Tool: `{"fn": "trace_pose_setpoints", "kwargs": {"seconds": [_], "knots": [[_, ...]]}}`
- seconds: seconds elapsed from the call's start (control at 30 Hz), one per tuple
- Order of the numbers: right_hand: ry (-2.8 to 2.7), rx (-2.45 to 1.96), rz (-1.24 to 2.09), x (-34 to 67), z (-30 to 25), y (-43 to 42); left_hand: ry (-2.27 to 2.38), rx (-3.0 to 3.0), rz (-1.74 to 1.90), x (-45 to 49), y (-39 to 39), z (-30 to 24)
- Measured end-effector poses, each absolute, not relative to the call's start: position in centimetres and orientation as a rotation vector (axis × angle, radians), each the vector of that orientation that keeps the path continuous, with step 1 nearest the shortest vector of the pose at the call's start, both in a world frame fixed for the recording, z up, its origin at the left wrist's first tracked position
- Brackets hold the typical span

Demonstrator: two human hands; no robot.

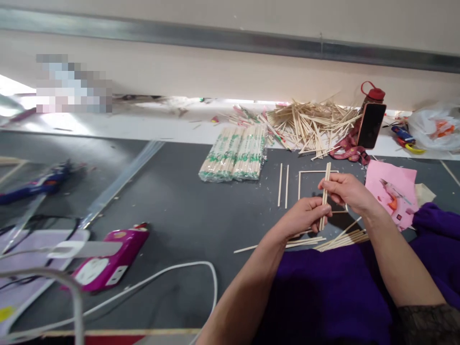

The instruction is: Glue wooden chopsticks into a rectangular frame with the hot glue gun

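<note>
Both hands grip a pair of pale wooden sticks [326,184], held nearly upright side by side over the table. My left hand [308,214] pinches them low down, and my right hand [339,188] has them nearer the top. Behind the hands lies a thin square frame of sticks [299,184], partly hidden by them. To its left, two loose sticks [283,186] lie parallel. More loose sticks [347,239] are spread close to the purple cloth [330,282] below my hands.
Wrapped stick bundles [233,153] lie left of centre, with a stick heap [309,122] behind. A phone [372,126] leans on a red-capped bottle [375,93]. A pink sheet [390,191] holds pliers. On the left are a magenta power strip [120,254], white cable [172,267] and blue glue gun [43,184].
</note>
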State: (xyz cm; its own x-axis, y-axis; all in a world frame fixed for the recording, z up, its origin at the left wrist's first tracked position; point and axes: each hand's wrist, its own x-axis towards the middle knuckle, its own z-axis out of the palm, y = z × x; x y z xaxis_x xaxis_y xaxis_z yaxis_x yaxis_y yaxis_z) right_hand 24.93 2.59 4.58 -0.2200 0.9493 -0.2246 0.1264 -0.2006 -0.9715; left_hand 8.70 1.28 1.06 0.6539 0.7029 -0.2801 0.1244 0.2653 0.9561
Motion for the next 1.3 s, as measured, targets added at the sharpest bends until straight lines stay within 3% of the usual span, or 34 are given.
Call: {"fn": "trace_pose_setpoints", "kwargs": {"seconds": [0.1, 0.2, 0.33, 0.47, 0.7, 0.8, 0.87, 0.93, 1.3], "knots": [[-1.292, -1.297, 1.406, 24.9, 5.1, 3.6, 1.094, 1.411, 0.566, 6.8, 2.9, 1.8], [-1.208, -1.238, 1.338, 24.8, 5.3, 4.4, 1.776, 1.664, 0.619, 4.4, 5.5, 2.2], [-1.168, -1.211, 1.317, 24.5, 4.8, 4.8, 2.163, 1.8, 0.174, 3.0, 8.7, 1.8], [-1.154, -1.236, 1.305, 24.5, 4.6, 5.0, 2.128, 1.854, 0.015, 3.8, 10.3, 1.1], [-1.147, -1.234, 1.374, 24.7, 4.8, 4.9, 2.043, 1.881, 0.093, 3.3, 11.3, 1.7], [-1.12, -1.196, 1.457, 25.1, 4.8, 4.9, 1.874, 1.752, 0.343, 2.9, 10.4, 2.9], [-1.094, -1.159, 1.492, 25.3, 4.7, 5.0, 1.502, 1.419, 0.735, 3.4, 9.3, 4.0], [-1.067, -1.151, 1.478, 25.5, 4.7, 5.0, 1.181, 1.194, 0.864, 4.6, 8.1, 5.0], [-1.146, -1.217, 1.251, 26.0, 6.8, 4.3, 1.003, 1.137, 0.726, 10.0, 6.2, 6.1]]}}
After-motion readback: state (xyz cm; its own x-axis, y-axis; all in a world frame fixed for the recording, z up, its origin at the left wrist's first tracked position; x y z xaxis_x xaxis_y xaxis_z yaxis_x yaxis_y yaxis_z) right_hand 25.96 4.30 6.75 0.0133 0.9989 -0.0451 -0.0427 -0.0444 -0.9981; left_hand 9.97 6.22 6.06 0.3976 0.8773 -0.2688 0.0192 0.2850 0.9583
